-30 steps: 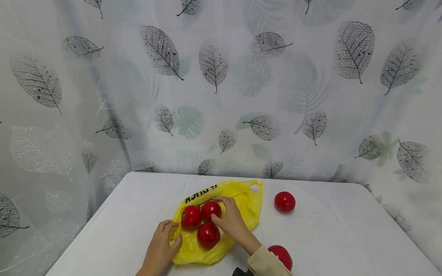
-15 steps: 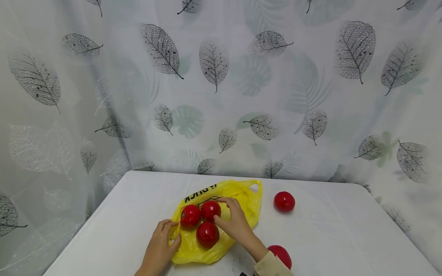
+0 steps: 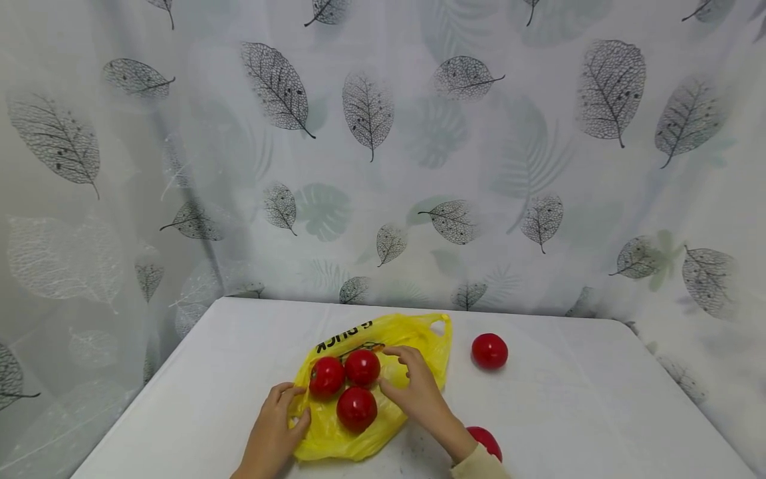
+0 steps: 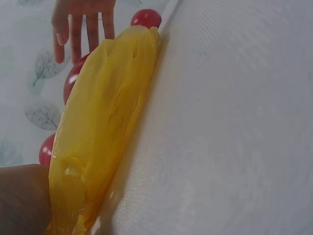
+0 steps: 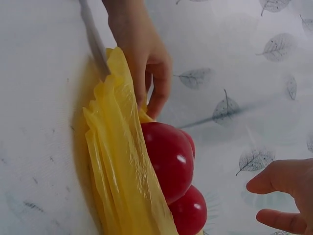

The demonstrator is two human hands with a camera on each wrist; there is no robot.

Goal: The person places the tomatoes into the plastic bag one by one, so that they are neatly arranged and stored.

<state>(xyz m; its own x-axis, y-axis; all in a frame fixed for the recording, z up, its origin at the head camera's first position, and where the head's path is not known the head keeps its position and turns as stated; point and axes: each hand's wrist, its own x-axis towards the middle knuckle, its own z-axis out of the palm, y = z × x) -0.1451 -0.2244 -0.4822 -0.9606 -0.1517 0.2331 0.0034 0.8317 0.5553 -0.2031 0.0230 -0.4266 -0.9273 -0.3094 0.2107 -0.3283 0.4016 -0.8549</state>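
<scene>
The step in hand looks like gathering tomatoes onto the flat yellow bag point(image 3: 383, 386) on the table point(image 3: 568, 399). To do it well, the left hand point(image 3: 276, 426) should keep the near-left edge of the bag pinned so the thin plastic does not slide, and each round tomato should be set down gently against the others so none rolls off.

The left hand grips that near-left edge, fingers curled over the plastic. The right hand point(image 3: 419, 392) hovers over the right part of the bag with fingers loosely spread and holds nothing; whether it touches the plastic I cannot tell.

Three tomatoes point(image 3: 354, 386) lie clustered on the bag, touching one another, just left of the right hand and just beyond the left hand. A loose tomato point(image 3: 489, 350) sits on the table to the far right, well apart from the bag. Another tomato point(image 3: 486, 440) lies near the right wrist, partly hidden by the sleeve point(image 3: 479, 466).
</scene>
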